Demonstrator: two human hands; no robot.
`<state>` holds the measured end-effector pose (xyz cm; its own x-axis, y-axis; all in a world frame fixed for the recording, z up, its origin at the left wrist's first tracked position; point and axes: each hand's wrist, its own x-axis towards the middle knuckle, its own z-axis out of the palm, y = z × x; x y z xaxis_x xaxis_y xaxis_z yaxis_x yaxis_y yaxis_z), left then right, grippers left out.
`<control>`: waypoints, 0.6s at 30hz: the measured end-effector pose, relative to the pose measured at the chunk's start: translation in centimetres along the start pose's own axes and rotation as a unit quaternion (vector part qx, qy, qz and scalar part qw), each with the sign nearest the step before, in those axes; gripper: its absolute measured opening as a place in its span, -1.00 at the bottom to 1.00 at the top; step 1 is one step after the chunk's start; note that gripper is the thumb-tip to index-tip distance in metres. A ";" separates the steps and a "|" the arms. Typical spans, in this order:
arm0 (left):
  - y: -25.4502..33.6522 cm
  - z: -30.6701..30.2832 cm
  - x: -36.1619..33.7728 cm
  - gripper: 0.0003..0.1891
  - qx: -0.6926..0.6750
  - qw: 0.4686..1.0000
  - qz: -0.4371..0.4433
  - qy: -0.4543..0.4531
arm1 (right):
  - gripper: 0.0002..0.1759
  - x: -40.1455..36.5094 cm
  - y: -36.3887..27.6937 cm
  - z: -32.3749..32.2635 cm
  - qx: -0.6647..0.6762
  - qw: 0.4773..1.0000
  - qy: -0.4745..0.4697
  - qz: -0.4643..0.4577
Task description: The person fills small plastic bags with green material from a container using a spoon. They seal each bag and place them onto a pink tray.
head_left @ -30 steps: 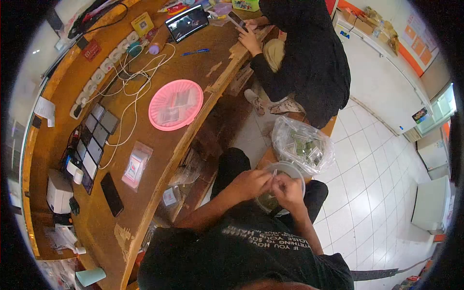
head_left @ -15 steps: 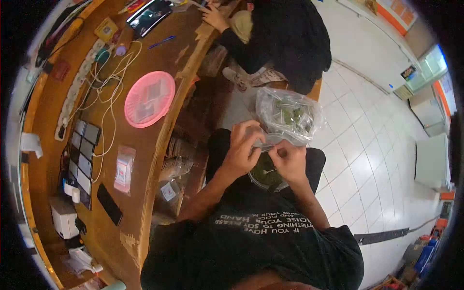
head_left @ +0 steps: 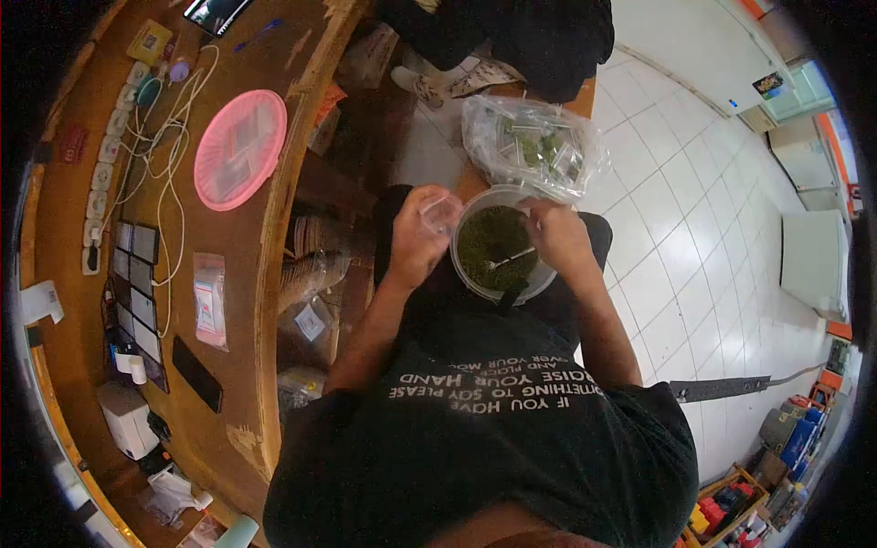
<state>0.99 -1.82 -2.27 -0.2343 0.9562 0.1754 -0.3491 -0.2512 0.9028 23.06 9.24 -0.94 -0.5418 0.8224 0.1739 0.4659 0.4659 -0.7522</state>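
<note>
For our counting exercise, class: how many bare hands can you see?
2: the left hand, holding a small clear bag beside the round tub, and the right hand, at the tub's right side. Any hands of the other person are out of view.

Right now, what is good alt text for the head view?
A person's left hand holds a clear plastic packet beside a round tub of fine green material with a utensil inside; the right hand is at the tub's rim.
</note>
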 end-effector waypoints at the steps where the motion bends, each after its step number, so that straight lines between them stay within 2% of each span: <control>1: -0.1 -0.1 -0.2 -0.42 -0.003 1.000 -0.004 0.002 | -0.85 -0.6 1.2 0.3 -0.152 0.984 -0.093 -0.016; 2: -0.2 -0.3 -0.5 -0.44 -0.066 0.998 -0.018 -0.012 | -0.77 -1.2 2.3 0.8 -0.298 0.936 -0.183 -0.034; 3: -0.2 -0.4 -0.6 -0.47 -0.129 0.991 -0.030 -0.026 | -0.77 -2.0 3.6 1.5 -0.299 0.936 -0.186 -0.033; 5: -0.5 -1.2 -1.3 -0.45 -0.152 0.987 -0.051 -0.034 | -0.71 -3.7 5.7 3.1 -0.193 0.939 -0.266 -0.102; 6: -0.7 -1.5 -1.6 -0.42 -0.171 0.982 -0.070 -0.044 | -0.71 -3.8 6.7 4.1 -0.193 0.938 -0.269 -0.103; 8: -0.8 -1.5 -2.0 -0.45 -0.191 0.978 -0.077 -0.027 | -0.68 -3.4 7.9 5.9 -0.083 0.923 -0.367 -0.078; 9: -0.9 -1.5 -2.1 -0.47 -0.211 0.974 -0.084 -0.012 | -0.68 -3.4 7.2 5.9 -0.083 0.922 -0.369 -0.078; 11: -0.9 -1.3 -2.2 -0.47 -0.222 0.971 -0.086 -0.005 | -0.73 -3.0 5.4 5.8 -0.166 0.941 -0.248 -0.162; 12: -0.9 -1.3 -2.3 -0.47 -0.232 0.969 -0.089 -0.002 | -0.73 -3.0 5.5 6.2 -0.166 0.940 -0.249 -0.163; 14: -0.6 -1.2 -2.2 -0.47 -0.186 0.977 -0.103 0.020 | -0.75 -2.5 6.0 7.2 -0.076 0.991 -0.110 -0.018; 15: -0.6 -1.2 -2.2 -0.47 -0.139 0.983 -0.116 0.040 | -0.75 -2.0 6.0 7.4 -0.076 0.991 -0.110 -0.018; 17: -0.6 -1.4 -2.0 -0.45 -0.116 0.987 -0.103 0.043 | -0.81 -1.2 6.0 7.9 -0.082 0.995 -0.019 -0.059; 18: -0.6 -1.4 -2.0 -0.43 -0.094 0.990 -0.091 0.045 | -0.81 -1.2 6.0 8.4 -0.082 0.995 -0.020 -0.058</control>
<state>0.44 -3.78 -3.73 -0.2285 0.9732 -0.0269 -0.5536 -0.1072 0.8259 20.67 8.33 -11.00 -0.6237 0.7482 0.2262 0.5043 0.6063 -0.6150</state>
